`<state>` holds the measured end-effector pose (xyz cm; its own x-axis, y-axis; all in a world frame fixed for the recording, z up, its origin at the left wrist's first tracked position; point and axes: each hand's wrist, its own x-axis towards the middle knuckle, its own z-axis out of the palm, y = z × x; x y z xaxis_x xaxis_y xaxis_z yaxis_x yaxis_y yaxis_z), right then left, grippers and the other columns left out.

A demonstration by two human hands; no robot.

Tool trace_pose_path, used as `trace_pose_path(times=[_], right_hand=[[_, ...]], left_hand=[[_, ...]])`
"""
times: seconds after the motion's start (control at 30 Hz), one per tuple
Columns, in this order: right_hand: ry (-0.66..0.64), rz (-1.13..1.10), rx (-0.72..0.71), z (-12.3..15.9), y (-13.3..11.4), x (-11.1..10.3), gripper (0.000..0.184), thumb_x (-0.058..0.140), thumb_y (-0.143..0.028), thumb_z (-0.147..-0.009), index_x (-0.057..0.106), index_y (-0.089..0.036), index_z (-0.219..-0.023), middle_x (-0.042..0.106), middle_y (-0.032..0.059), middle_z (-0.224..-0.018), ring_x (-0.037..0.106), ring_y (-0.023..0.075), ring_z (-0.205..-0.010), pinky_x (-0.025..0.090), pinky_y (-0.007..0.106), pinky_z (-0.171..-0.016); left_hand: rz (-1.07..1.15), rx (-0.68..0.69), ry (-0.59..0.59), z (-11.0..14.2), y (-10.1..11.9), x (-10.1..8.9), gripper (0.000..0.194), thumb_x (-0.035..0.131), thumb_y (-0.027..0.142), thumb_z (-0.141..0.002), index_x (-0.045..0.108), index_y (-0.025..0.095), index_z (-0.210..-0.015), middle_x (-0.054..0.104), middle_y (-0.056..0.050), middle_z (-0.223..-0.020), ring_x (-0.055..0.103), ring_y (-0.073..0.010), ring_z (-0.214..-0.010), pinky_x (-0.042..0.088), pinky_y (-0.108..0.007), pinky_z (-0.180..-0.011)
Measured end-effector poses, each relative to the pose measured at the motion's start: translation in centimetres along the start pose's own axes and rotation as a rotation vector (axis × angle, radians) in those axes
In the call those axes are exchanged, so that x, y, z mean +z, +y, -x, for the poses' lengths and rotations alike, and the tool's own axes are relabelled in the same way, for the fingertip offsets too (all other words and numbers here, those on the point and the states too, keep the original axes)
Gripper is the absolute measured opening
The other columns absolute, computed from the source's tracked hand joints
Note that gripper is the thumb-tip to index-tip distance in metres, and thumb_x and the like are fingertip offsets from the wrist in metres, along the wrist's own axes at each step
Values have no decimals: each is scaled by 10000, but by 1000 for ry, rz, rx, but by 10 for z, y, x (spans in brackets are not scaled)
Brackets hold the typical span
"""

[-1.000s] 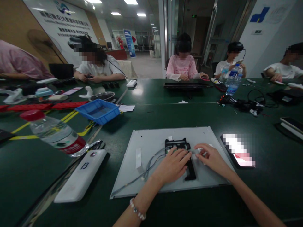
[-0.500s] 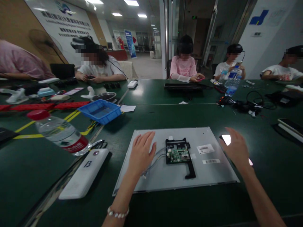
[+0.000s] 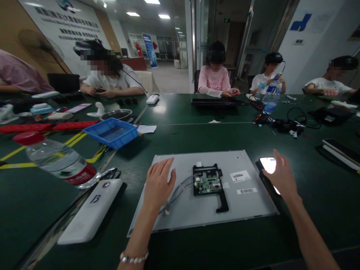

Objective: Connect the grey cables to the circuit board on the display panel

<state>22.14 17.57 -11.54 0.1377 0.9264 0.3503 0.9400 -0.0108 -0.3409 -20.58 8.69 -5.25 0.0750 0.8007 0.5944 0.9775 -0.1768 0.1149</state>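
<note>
A flat grey metal panel (image 3: 185, 219), which looks like the back of a display screen, lies on the green table in front of me. On its middle sits a black plastic bracket (image 3: 223, 202) around a green circuit board (image 3: 207, 185). Thin grey cables (image 3: 177, 193) run from the board towards the left. My left hand (image 3: 159, 183) is over the panel's left part, fingers stretched and thumb apart, with nothing in it. My right hand (image 3: 282, 178) is past the panel's right edge, over a lit smartphone (image 3: 267, 165) that it partly covers; its fingers are apart. Whether it touches the phone I cannot tell.
At left are a white power bank (image 3: 91, 212) marked 13 and a tilted water bottle (image 3: 60, 159). Beyond them stands a blue tray (image 3: 112, 133). Water bottles (image 3: 271, 97) and black cables (image 3: 281, 125) are at the back right. Several people sit across the table.
Both hands have left the circuit board and moved apart, left hand leftward, right hand to above the phone. The board and the panel's labels are uncovered. The view has shifted slightly.
</note>
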Motion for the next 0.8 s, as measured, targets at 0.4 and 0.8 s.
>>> trace_pose_path(times=[0.4, 0.8], right_hand=[[283, 53, -120, 2, -32, -21, 736, 520, -348, -777, 207, -211, -1429, 330, 168, -1390, 372, 369, -1191, 378, 539, -884], [317, 65, -96, 4, -33, -20, 710, 512, -358, -773, 246, -223, -1418, 358, 156, -1383, 396, 375, -1158, 395, 549, -839]], left_hand=[[-10, 1, 0, 0, -5, 1, 361, 439, 227, -881, 471, 190, -1238, 595, -95, -1133, 535, -247, -1054, 381, -449, -963], [-33, -24, -14, 1, -9, 3, 341, 441, 228, -882, 497, 172, -1213, 599, -95, -1137, 531, -243, -1056, 365, -421, -978]])
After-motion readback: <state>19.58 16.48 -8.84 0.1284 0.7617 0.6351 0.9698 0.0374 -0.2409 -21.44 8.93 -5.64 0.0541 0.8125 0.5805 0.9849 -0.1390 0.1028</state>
